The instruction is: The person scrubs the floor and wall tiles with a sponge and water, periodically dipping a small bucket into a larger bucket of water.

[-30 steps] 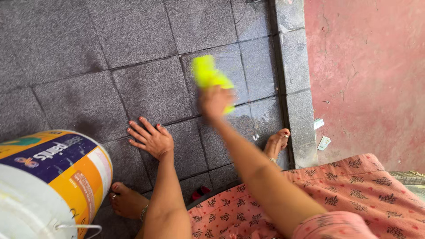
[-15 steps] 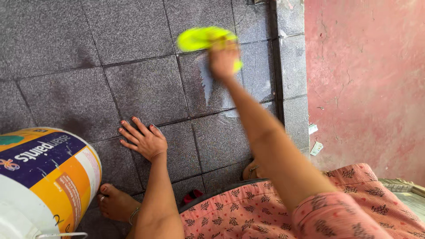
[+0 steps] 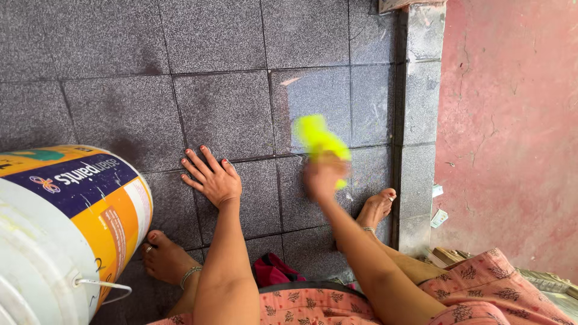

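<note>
Head view: our right hand (image 3: 322, 176) is blurred but looks wrapped around the yellow-green cloth (image 3: 317, 139) on the grey floor tiles (image 3: 229, 111), at 1 o'clock from our left hand (image 3: 211, 176), fingers spread flat. We'd press evenly, overlapping strokes, clear of the paint bucket (image 3: 66, 222).

- The floor (image 3: 223, 108) is dark grey speckled stone tile, matt, with a wet sheen on the tile just above the cloth (image 3: 318, 139).
- The cloth, bright yellow-green, looks soft; blurred.
- Left of it, the bucket (image 3: 66, 222) is glossy plastic with a thin metal wire handle.
- Right of it, the wall (image 3: 512, 120) is rough, cracked red plaster.
</note>
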